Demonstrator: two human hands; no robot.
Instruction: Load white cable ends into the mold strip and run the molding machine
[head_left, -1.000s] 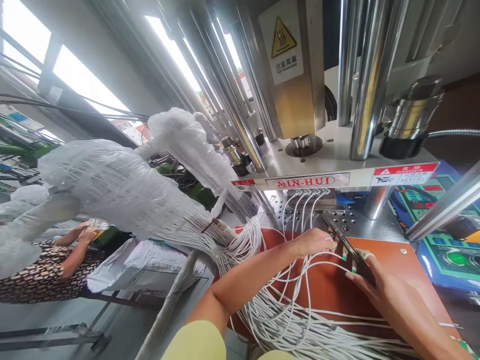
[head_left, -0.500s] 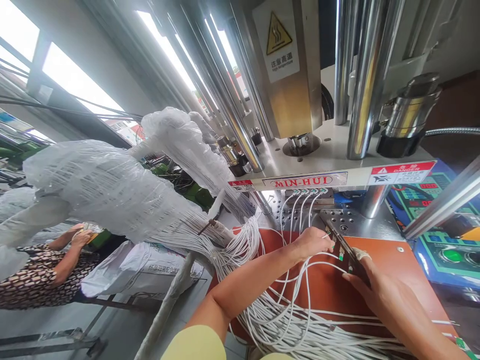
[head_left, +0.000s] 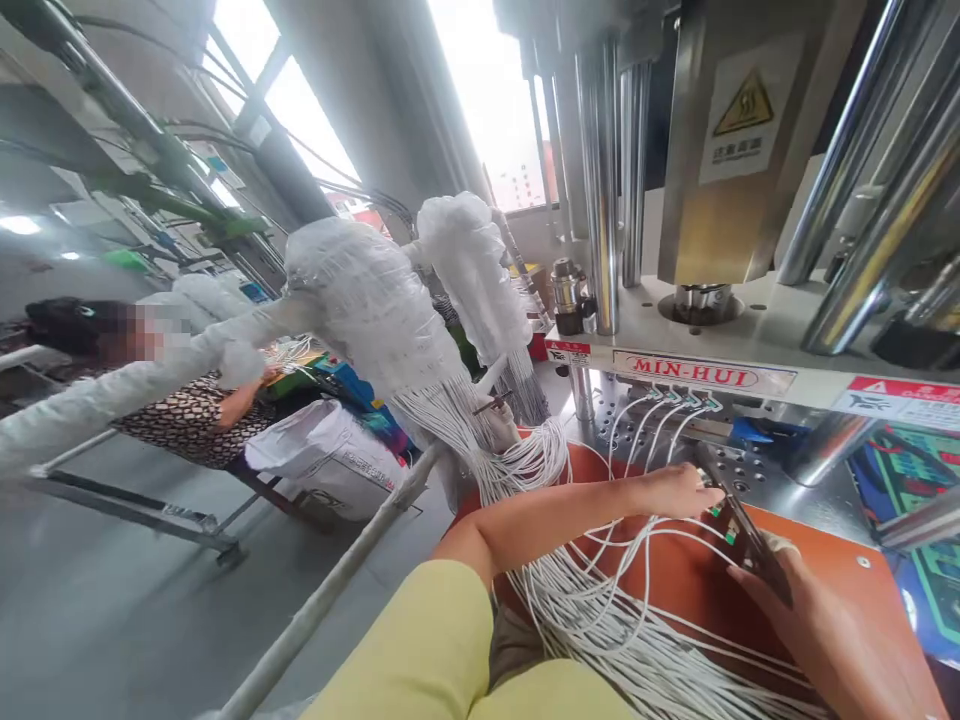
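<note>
My right hand (head_left: 799,590) grips a narrow dark metal mould plate (head_left: 763,560) and holds it tilted above the reddish-brown worktop. At the plate's upper end, my left hand (head_left: 686,490) has its fingers pinched together on a cable end, mostly hidden by the fingers. Small green connectors (head_left: 731,533) sit along the plate's near face, with white cables trailing from them. Below both arms lies a large heap of white cables (head_left: 600,610). Under the press, several cables with whitish-green ends (head_left: 682,400) sit in a metal block.
The MIN-HUI press (head_left: 817,385), with its steel columns and high-temperature label, stands ahead. Plastic-wrapped cable bundles (head_left: 367,300) hang over a wrapped rail (head_left: 337,590) at left. Beyond them a co-worker (head_left: 191,415) sits near a white sack (head_left: 337,460). A control panel (head_left: 919,490) is at right.
My view has swung left, so the press sits further right and the co-worker shows more fully. Both hands stay at the mould plate, with little change in grip.
</note>
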